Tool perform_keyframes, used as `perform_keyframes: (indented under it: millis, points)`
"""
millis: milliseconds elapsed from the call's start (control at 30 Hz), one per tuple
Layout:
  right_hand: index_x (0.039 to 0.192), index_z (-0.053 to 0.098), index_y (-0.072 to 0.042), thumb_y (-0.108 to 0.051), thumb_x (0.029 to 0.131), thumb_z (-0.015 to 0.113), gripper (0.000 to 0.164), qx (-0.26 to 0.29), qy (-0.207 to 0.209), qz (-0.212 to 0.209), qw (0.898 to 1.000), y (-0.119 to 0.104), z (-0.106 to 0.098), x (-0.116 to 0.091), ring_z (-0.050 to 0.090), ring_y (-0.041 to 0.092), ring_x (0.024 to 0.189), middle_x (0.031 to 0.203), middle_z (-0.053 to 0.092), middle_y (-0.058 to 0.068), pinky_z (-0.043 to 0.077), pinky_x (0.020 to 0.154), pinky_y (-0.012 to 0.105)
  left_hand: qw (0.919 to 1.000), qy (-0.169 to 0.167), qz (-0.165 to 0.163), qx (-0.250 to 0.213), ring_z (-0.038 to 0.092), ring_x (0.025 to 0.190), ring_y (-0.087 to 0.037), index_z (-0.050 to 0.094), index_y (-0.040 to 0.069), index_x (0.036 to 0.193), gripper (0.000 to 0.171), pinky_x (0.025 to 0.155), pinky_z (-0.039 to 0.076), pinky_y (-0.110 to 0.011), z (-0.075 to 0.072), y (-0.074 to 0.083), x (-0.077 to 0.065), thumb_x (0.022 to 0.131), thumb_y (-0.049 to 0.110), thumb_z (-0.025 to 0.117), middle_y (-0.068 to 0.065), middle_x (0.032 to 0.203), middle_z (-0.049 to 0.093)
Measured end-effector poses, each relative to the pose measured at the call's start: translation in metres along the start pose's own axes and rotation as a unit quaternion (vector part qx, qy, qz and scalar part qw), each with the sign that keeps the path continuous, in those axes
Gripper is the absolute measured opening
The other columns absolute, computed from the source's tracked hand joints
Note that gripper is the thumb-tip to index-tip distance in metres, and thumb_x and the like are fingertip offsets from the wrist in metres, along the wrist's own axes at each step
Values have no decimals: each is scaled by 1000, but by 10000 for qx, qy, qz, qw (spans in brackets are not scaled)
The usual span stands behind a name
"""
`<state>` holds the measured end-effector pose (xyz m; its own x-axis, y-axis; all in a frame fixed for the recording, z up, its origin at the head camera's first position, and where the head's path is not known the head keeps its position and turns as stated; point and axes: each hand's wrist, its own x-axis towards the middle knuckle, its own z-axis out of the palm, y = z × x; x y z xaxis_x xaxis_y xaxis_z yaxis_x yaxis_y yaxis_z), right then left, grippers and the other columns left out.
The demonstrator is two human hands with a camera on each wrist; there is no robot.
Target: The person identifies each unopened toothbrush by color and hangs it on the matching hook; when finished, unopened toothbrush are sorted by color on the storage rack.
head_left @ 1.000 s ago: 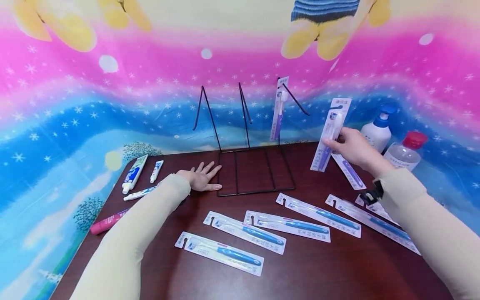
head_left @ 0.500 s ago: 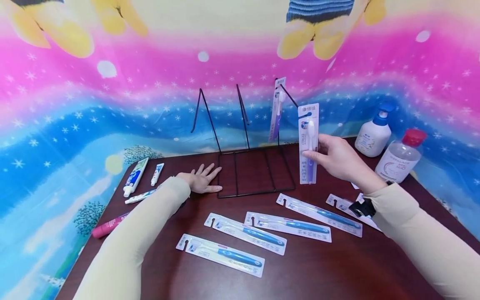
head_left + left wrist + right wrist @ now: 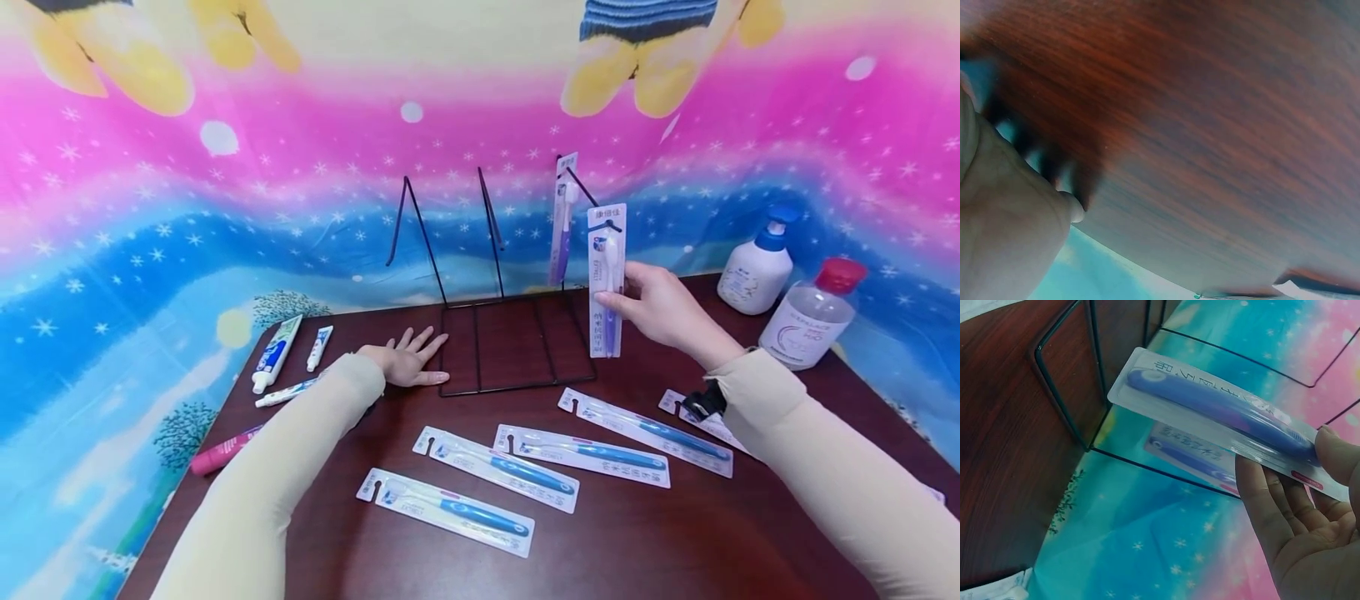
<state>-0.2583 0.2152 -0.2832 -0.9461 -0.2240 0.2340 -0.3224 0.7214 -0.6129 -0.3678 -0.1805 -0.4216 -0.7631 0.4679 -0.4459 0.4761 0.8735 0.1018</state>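
My right hand (image 3: 663,304) pinches a packaged purple toothbrush (image 3: 606,287) upright between thumb and fingers. The slot at the top of its card is right at the tip of the right-hand hook of a black wire rack (image 3: 517,387). Behind it, another packaged purple toothbrush (image 3: 564,225) hangs further back on that same hook. In the right wrist view the held package (image 3: 1222,409) slants across the hanging one (image 3: 1188,453). Fingers spread, my left hand (image 3: 408,360) rests on the table, fingertips at the left side of the rack's base.
Several packaged blue toothbrushes (image 3: 450,512) lie in front of the rack. Toothpaste tubes (image 3: 276,354) and a pink tube (image 3: 225,450) are at the left. A white pump bottle (image 3: 753,271) and a red-capped clear bottle (image 3: 810,325) stand at the right.
My right hand has carried the purple toothbrush leftward from near the bottles to the right hook's tip, turning its card to face me. My left hand has stayed in place.
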Motion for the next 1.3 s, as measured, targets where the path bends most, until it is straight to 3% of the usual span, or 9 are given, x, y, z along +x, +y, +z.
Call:
perform_keyframes:
  millis: [367, 500, 667, 1133, 1300]
  points:
    - [126, 52, -7, -36, 90, 57, 47, -62, -85, -229, 9997, 12, 8, 69, 61, 24, 93, 108, 63, 14, 47, 73, 41, 10000, -57, -50, 37, -12, 136, -36, -12, 35, 146, 89, 104, 3, -59, 4, 0, 3, 78, 79, 26, -4, 152, -16]
    - [125, 50, -6, -39, 91, 55, 48, -44, -150, 49, 9999, 16, 9, 83, 59, 25, 94, 107, 60, 14, 45, 74, 42, 9998, -97, -158, 105, -11, 137, -32, -12, 36, 145, 90, 106, 4, -56, 4, 4, 2, 76, 81, 25, 0, 152, -16]
    - [127, 47, -7, -41, 90, 55, 50, 60, -191, 326, 9993, 19, 8, 89, 55, 26, 100, 111, 55, 13, 44, 78, 43, 9999, -126, -38, 55, -10, 136, -36, -10, 31, 147, 90, 104, 3, -59, 0, 5, -2, 79, 78, 26, -5, 152, -14]
    - [125, 50, -9, -45, 88, 57, 52, 36, -373, 362, 9986, 21, 4, 93, 55, 25, 96, 108, 58, 11, 42, 74, 41, 10000, -66, -30, 54, -11, 136, -35, -10, 32, 147, 90, 104, 3, -58, -1, 3, -1, 78, 79, 25, -4, 152, -15]
    - [115, 54, -11, -50, 82, 62, 51, 74, -465, 323, 9984, 28, -4, 88, 54, 25, 96, 105, 58, 8, 43, 75, 42, 10000, -8, 8, 58, -11, 136, -36, -11, 33, 146, 90, 103, 3, -61, 1, 0, 1, 78, 79, 25, -4, 152, -14]
